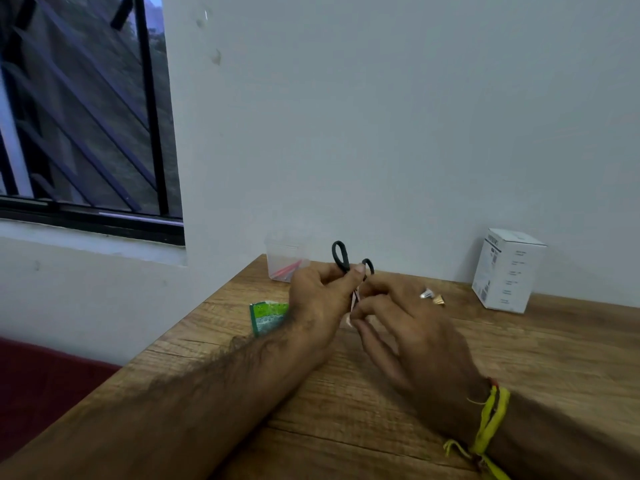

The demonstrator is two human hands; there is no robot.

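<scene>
Plain domestic room: wooden table [346, 427] set against bare white wall [381, 133], barred window [86, 116], small white carton [507, 271], clear plastic tub [285, 261].

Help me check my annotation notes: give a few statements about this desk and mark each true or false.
1. The left hand holds black-handled scissors. True.
2. The white box lies flat at the table's left edge. False: it stands upright at the right, by the wall.
3. The right hand pinches a small pale scrap. True.
4. The green packet sits inside the clear container. False: it lies on the table, nearer the person than the container.
</scene>
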